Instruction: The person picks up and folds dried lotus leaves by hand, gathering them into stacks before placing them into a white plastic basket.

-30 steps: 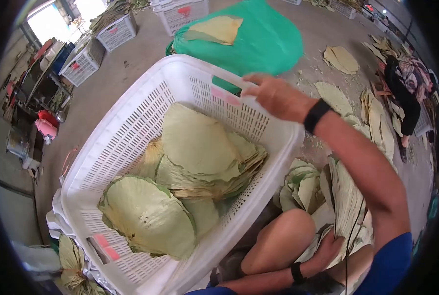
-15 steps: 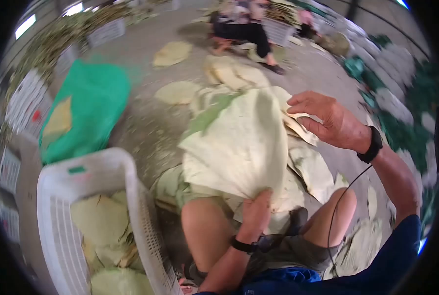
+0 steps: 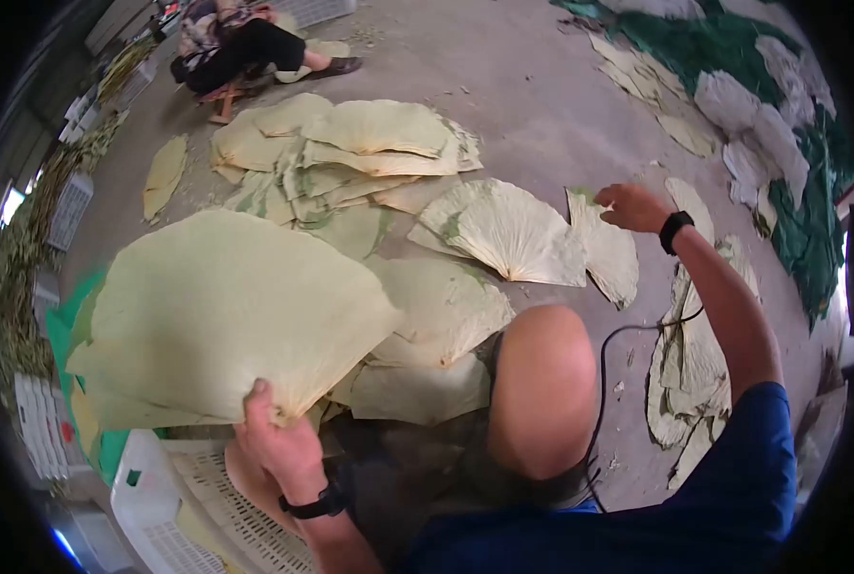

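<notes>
My left hand [image 3: 283,445] grips a large dried lotus leaf [image 3: 226,306] by its gathered base, thumb on top. The pale green leaf is spread like a fan and held up over the white crate [image 3: 149,483], hiding part of it. Out to the right, my right hand [image 3: 632,208] has its fingers apart and slightly curled, with fingertips near the upper edge of a narrow folded leaf [image 3: 607,253]. Beside that lies a wide fan-shaped leaf [image 3: 508,230]. More leaves [image 3: 436,297] lie between my knees and the bigger pile.
A pile of leaves [image 3: 379,129] covers the floor ahead. A person [image 3: 245,48] sits on a low stool at upper left. Leaves [image 3: 690,354] lie by my right arm, where a black cable [image 3: 604,373] hangs. Green sheeting and pale sacks [image 3: 733,100] stand at far right.
My left hand has swung left with a leaf, from between my knees to over the crate. My right hand has moved away from the leaves in front. My view has turned right.
</notes>
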A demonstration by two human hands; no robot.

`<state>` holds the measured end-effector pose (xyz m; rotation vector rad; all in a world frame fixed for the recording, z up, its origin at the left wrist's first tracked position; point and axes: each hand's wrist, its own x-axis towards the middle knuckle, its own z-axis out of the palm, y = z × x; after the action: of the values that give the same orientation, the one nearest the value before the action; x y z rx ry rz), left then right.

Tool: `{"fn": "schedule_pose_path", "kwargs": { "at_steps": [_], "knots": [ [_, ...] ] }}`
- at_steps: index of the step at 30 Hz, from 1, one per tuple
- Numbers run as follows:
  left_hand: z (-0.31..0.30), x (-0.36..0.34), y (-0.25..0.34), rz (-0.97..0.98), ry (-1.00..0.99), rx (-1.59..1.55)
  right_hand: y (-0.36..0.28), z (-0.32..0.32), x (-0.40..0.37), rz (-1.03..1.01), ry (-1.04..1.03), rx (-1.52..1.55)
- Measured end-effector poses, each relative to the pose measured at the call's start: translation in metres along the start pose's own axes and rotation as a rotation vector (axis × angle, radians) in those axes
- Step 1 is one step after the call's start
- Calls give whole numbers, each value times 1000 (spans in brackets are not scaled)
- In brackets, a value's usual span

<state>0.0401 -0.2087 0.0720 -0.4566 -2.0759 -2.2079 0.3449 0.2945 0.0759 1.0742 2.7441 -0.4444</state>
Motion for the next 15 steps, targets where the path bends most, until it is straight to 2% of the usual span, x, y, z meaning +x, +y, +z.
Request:
{"fn": "schedule_pose_path", "kwargs": {
  "at_steps": [1,2,3,4,6,7,8,10,15],
  "knots": [
    [9,3,3,-5,-20,13,35,35,8,-83,43,15],
    [19,7,6,-99,3,-86,59,68,13,-168,92,28],
    [30,11,9,-193,29,-185,58,92,16,-159,63,131],
    [37,16,13,-198,13,-172,57,125,20,-154,76,200],
    [49,27,12,566,-188,1033,36,182,24,-77,83,292],
    [49,40,-4,405,-198,940,19,203,25,-20,82,341],
    [58,45,-3,404,-213,964,5,227,28,9,133,334],
    [76,55,7,617,-254,1168,-20,260,38,71,168,368],
    [87,77,-23,426,-208,1163,-68,293,66,35,219,468]
  ]
}}
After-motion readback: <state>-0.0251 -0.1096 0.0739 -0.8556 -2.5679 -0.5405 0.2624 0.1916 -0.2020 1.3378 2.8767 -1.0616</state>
